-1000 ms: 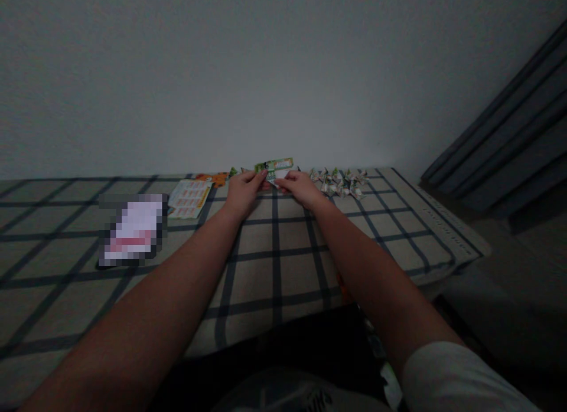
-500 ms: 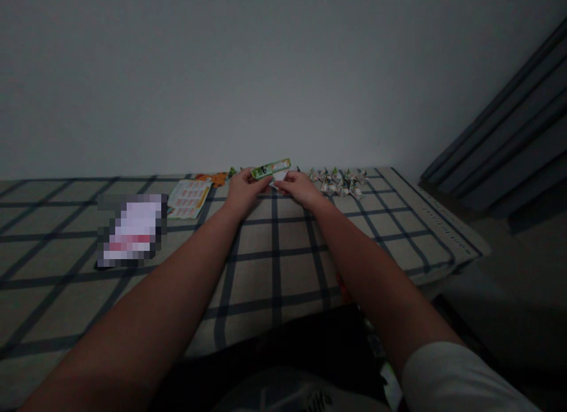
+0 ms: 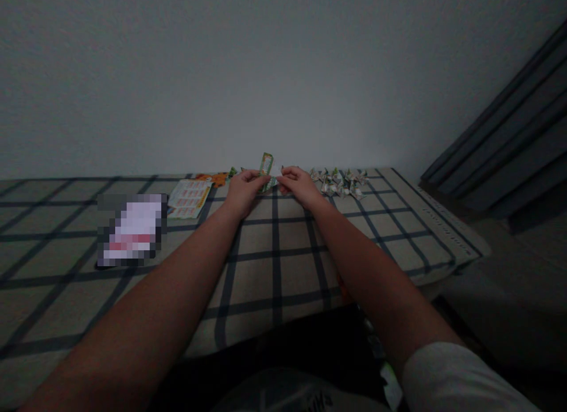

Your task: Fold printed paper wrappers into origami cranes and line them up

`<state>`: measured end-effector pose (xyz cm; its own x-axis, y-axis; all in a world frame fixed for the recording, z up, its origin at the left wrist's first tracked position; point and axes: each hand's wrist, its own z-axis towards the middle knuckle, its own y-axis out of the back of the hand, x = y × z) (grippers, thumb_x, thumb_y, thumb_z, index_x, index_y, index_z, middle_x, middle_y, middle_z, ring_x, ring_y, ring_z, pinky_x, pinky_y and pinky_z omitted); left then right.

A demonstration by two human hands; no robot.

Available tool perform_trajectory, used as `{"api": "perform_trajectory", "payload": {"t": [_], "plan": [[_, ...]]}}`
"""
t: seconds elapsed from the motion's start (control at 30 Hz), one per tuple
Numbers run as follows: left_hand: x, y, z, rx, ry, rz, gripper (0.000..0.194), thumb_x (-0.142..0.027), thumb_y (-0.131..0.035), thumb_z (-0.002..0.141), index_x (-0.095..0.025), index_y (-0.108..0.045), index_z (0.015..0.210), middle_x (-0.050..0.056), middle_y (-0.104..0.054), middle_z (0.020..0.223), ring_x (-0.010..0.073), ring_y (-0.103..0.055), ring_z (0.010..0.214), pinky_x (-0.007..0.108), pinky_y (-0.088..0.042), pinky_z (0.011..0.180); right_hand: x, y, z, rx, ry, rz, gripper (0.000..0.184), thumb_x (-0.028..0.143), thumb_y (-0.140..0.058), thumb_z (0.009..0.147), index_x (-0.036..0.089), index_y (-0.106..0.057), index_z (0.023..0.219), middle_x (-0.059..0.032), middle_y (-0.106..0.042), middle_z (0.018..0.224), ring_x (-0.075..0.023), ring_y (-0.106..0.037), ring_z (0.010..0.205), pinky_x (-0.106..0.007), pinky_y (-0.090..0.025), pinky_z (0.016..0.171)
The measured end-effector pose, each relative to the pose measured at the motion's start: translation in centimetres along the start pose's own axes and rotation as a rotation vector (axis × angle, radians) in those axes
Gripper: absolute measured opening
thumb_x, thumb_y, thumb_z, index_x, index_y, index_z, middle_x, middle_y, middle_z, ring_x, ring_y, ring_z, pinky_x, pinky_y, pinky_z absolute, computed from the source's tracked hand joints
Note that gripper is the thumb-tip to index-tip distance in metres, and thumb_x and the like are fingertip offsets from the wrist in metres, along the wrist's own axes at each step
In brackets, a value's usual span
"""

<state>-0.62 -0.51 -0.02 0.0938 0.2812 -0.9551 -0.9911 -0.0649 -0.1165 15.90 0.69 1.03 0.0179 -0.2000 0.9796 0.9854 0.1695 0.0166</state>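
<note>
Both my arms reach forward over a checked cloth surface [image 3: 274, 258]. My left hand [image 3: 241, 190] and my right hand [image 3: 299, 186] meet near the far edge by the wall, fingers pinched on a small green and white printed paper strip [image 3: 267, 166]. The strip stands nearly upright between the two hands, partly folded. A pile of several small folded paper pieces [image 3: 340, 182] lies just right of my right hand.
A printed sheet [image 3: 189, 198] lies left of my left hand, with orange and green scraps [image 3: 218, 177] behind it. A blurred rectangular item [image 3: 132, 229] lies further left. The wall rises right behind; a dark slatted panel [image 3: 509, 134] leans at the right.
The paper strip lay roughly level between my hands before; now it is turned nearly upright and looks narrower. My hands have drawn slightly closer together.
</note>
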Motion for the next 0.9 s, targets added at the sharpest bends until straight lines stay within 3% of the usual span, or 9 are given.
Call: {"api": "perform_trajectory", "payload": {"t": [0.17, 0.27, 0.43, 0.63, 0.9], "plan": [[0.4, -0.1, 0.0, 0.134, 0.105, -0.088, 0.036, -0.037, -0.085, 0.058, -0.015, -0.073, 0.085, 0.004, -0.071, 0.078, 0.0141, -0.061, 0.064, 0.025, -0.046, 0.059, -0.2, 0.4, 0.4, -0.013, 0.037, -0.021, 0.011, 0.013, -0.067, 0.082, 0.017, -0.066, 0.092, 0.0061, -0.060, 0.067, -0.0065, -0.050, 0.051, -0.019, -0.040, 0.051], [0.3, -0.1, -0.1, 0.170, 0.089, -0.102, 0.038, -0.039, -0.085, 0.060, -0.014, -0.074, 0.087, 0.005, -0.072, 0.081, 0.0151, -0.063, 0.066, 0.027, -0.049, 0.062, -0.5, 0.6, 0.5, -0.006, 0.039, -0.019, 0.014, 0.015, -0.068, 0.081, 0.017, -0.068, 0.094, 0.0058, -0.059, 0.065, -0.0075, -0.050, 0.052, -0.019, -0.041, 0.052], [0.5, 0.1, 0.3, 0.116, 0.062, -0.151, 0.035, -0.034, -0.086, 0.060, -0.014, -0.074, 0.085, 0.004, -0.074, 0.081, 0.0145, -0.064, 0.067, 0.026, -0.052, 0.065, -0.6, 0.7, 0.6, 0.024, 0.029, 0.093, 0.023, 0.019, -0.064, 0.083, 0.021, -0.069, 0.105, 0.0054, -0.060, 0.066, -0.0086, -0.055, 0.056, -0.020, -0.048, 0.058], [0.3, -0.1, 0.6, 0.063, 0.120, -0.310, 0.027, -0.019, -0.080, 0.062, -0.014, -0.072, 0.086, 0.005, -0.074, 0.087, 0.0133, -0.067, 0.073, 0.023, -0.052, 0.067, -0.3, 0.7, 0.3, 0.080, 0.033, 0.094, 0.019, 0.014, -0.066, 0.080, 0.021, -0.069, 0.098, 0.0024, -0.068, 0.083, -0.0081, -0.063, 0.066, -0.019, -0.052, 0.060], [-1.2, -0.3, 0.1, 0.008, 0.252, -0.262, 0.007, -0.012, -0.064, 0.065, -0.016, -0.063, 0.070, 0.000, -0.063, 0.063, 0.0083, -0.054, 0.052, 0.017, -0.040, 0.047, -0.8, 0.8, 0.2, 0.102, 0.071, -0.063, 0.018, 0.022, -0.075, 0.079, 0.019, -0.075, 0.097, -0.0006, -0.070, 0.082, -0.0099, -0.062, 0.070, -0.021, -0.052, 0.064]]}}
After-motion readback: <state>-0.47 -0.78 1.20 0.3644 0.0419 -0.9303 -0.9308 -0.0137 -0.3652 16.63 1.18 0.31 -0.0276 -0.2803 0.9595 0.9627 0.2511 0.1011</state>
